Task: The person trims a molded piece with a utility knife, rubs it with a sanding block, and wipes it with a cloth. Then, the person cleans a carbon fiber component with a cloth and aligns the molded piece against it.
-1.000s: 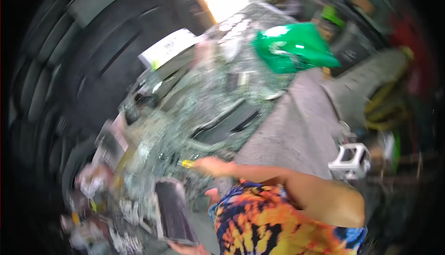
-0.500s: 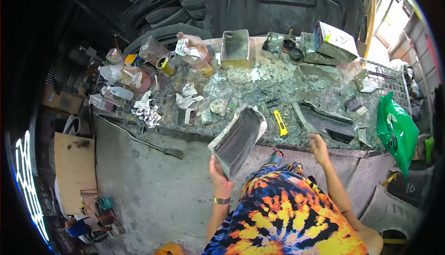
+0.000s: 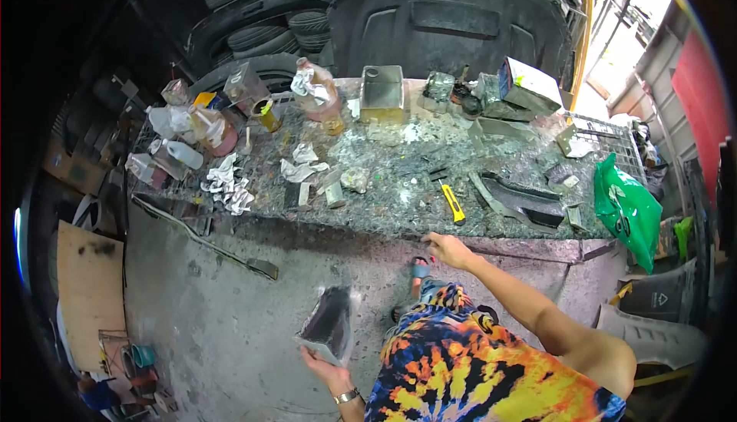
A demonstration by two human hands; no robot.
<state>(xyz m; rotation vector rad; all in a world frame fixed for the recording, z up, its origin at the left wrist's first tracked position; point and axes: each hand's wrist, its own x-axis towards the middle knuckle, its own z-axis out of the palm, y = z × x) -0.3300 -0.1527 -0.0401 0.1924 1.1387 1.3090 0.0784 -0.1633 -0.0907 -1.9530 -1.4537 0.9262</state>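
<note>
Low on the left, my left hand [image 3: 328, 372] grips the bottom end of a black carbon-fibre panel [image 3: 328, 321] with pale, rough edges. The panel hangs over the concrete floor, away from the bench. My right hand [image 3: 445, 251] is at the bench's front edge, fingers pinched together; whatever they may hold is too small to make out. Just behind it on the bench lies a yellow utility knife [image 3: 453, 204]. A second dark woven panel [image 3: 523, 199] with a grey flange rests to the right of the knife.
The cluttered workbench [image 3: 399, 211] carries a jug of reddish liquid [image 3: 315, 95], an open metal tin [image 3: 382, 95], crumpled rags [image 3: 227, 184] and a green plastic bag [image 3: 628, 207]. A wooden board [image 3: 90, 291] stands left, near another person [image 3: 104, 393].
My left hand has carried the panel down and leftward, away from the bench. My right hand has moved left from beside the second panel along the bench edge. The view has shifted slightly.
</note>
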